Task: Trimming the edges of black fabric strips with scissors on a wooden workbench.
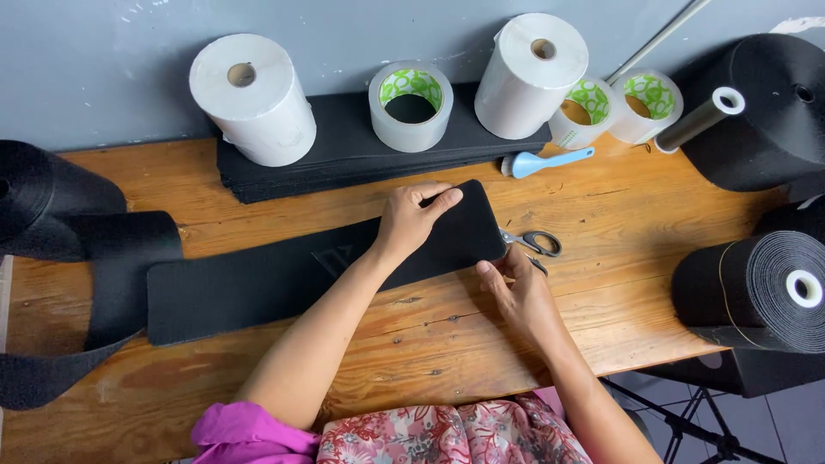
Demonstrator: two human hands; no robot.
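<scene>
Two hands on black strip (284,275): left hand (411,219) pressed flat, open; right hand (516,288) at 4 o'clock corner, grip unclear; scissors (531,243) untouched, rounded end already cut.

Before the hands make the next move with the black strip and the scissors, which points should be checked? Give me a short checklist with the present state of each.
1. Black strip lies flat on the wooden table: ok.
2. Left hand presses on the strip near its rounded end: ok.
3. Right hand has a firm grip on the scissors: cannot tell; the fingers reach the handles.
4. Scissor blades closed: cannot tell, they are hidden.
5. Left fingers away from the scissors: ok.
6. Blue brush lies away from the strip's end: ok.
</scene>
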